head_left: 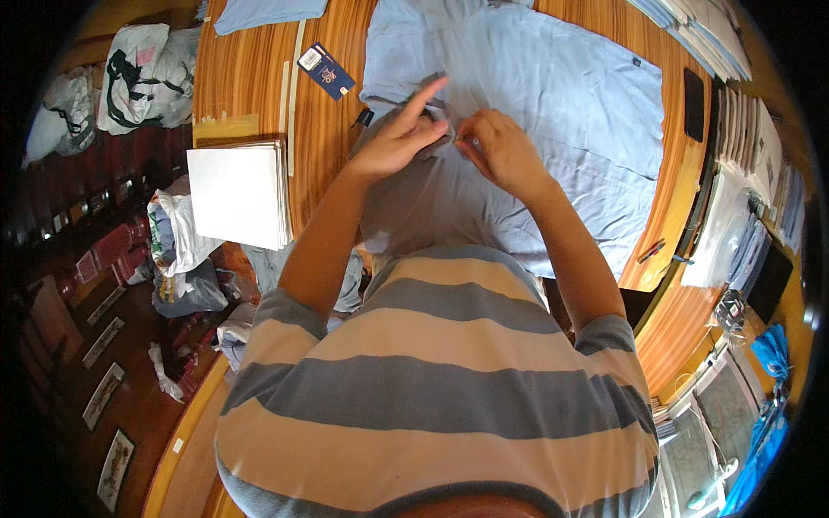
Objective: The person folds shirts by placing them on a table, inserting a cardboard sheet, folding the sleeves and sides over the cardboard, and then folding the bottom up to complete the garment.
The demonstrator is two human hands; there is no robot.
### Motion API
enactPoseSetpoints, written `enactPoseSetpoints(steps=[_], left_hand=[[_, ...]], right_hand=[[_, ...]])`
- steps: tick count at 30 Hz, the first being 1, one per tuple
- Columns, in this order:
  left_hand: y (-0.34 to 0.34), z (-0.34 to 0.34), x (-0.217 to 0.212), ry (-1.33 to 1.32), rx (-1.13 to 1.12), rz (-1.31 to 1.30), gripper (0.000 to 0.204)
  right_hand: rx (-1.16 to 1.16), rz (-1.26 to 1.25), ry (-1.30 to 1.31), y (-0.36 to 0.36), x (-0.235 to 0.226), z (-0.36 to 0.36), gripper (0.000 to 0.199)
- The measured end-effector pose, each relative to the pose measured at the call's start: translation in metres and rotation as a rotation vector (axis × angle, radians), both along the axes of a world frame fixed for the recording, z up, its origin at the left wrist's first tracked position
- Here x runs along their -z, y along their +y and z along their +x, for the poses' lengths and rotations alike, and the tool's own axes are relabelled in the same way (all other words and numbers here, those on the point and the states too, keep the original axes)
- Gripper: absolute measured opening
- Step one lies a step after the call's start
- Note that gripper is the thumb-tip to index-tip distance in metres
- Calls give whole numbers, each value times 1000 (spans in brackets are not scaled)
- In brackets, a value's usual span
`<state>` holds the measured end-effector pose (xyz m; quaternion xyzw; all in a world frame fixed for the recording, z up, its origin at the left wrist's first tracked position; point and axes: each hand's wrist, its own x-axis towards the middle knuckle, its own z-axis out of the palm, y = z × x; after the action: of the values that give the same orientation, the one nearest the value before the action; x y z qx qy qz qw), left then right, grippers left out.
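Note:
A light blue shirt (570,112) lies spread over the wooden table in front of me, its nearer part creased and in shadow. My left hand (393,148) is over the shirt's left side, index finger stretched out and thumb pointing right; its other fingers are partly hidden. Close beside it, my right hand (503,155) has its fingers bent into a pinch at a fold of the cloth. The exact bit between those fingertips is too small to make out. A small dark tag (363,117) sticks out at the shirt's left edge.
A dark blue card tag (325,71) lies on the striped wooden table (250,65). White card sheets (237,198) are stacked at the left edge. On the right are a black phone (693,104), small snips (652,250) and folded garments (743,129). Bagged items (151,78) sit at far left.

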<state>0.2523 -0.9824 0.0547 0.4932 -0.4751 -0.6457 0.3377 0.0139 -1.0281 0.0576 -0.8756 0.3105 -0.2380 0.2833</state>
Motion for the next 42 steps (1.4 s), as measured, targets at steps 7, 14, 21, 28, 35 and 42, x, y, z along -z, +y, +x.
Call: enactPoseSetpoints(steps=[7, 14, 21, 28, 35, 42], left_hand=[[0, -33, -2, 637, -461, 321, 53], [12, 2, 46, 357, -264, 147, 39], [-4, 3, 3, 127, 50, 43, 47], [-6, 19, -13, -203, 218, 11, 36], [2, 28, -5, -210, 39, -4, 35], [10, 27, -13, -509, 45, -311, 31]], right_hand=[[8, -46, -76, 0, -5, -5, 25], [10, -11, -31, 2, -4, -10, 22], [-11, 8, -46, -1, -9, -14, 26], [-17, -29, -18, -2, -9, -17, 25], [-16, -63, -17, -2, -10, -16, 26], [-7, -85, 64, 3, -12, -13, 23]])
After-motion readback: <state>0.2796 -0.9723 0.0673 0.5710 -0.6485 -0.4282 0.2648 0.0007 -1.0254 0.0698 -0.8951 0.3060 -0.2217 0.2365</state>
